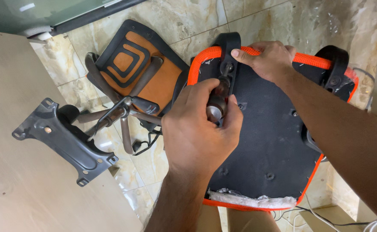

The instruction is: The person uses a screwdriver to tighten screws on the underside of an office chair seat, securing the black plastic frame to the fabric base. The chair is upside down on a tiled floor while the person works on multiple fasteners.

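Left fingers (pixel 216 92) closed around screwdriver (pixel 217 105)

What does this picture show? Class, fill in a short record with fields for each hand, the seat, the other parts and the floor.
left hand: grips a screwdriver, tip at the armrest bracket
right hand: holds the seat's orange edge
seat: upside down, black underside, orange mesh rim
backrest: orange and black, lying on the floor
metal plate: dark, on a beige board
floor: marble-look tiles
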